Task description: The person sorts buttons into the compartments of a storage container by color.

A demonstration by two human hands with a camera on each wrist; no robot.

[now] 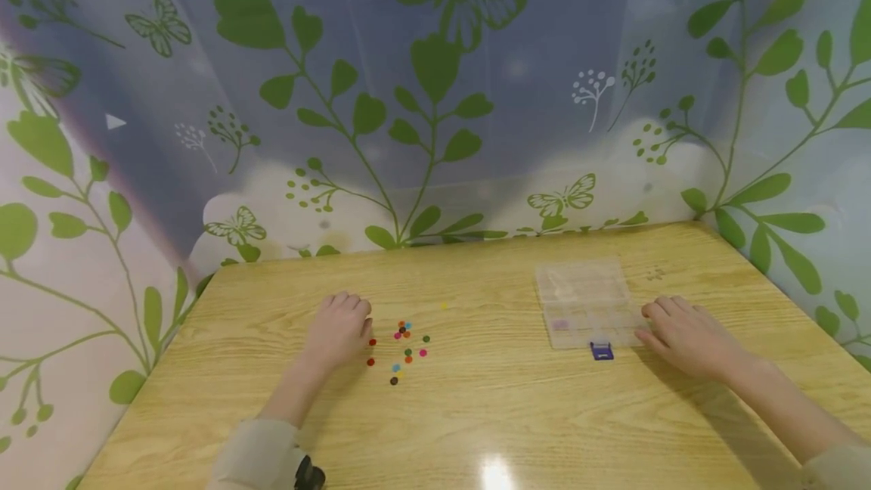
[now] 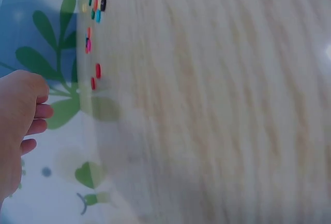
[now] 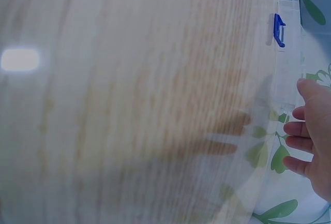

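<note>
Several small coloured discs (image 1: 408,352), red, orange, green, pink, blue and black, lie scattered on the table, with a lone yellow one (image 1: 444,306) farther back. Just left of them is my left hand (image 1: 340,327), its fingers loosely curled and holding nothing. A clear plastic compartment box (image 1: 588,289) lies opened out flat on the right, a blue latch (image 1: 602,351) at its front edge. One compartment shows a small purplish patch (image 1: 560,324). My right hand (image 1: 687,335) is at the box's right side, thumb and fingertips close to that edge, fingers relaxed (image 3: 297,129).
The wood-grain table (image 1: 476,399) ends at the back and sides against a leaf-and-butterfly patterned cloth (image 1: 435,97). Faint small marks or clear bits (image 1: 655,272) show right of the box. A dark object (image 1: 309,472) is by the left sleeve.
</note>
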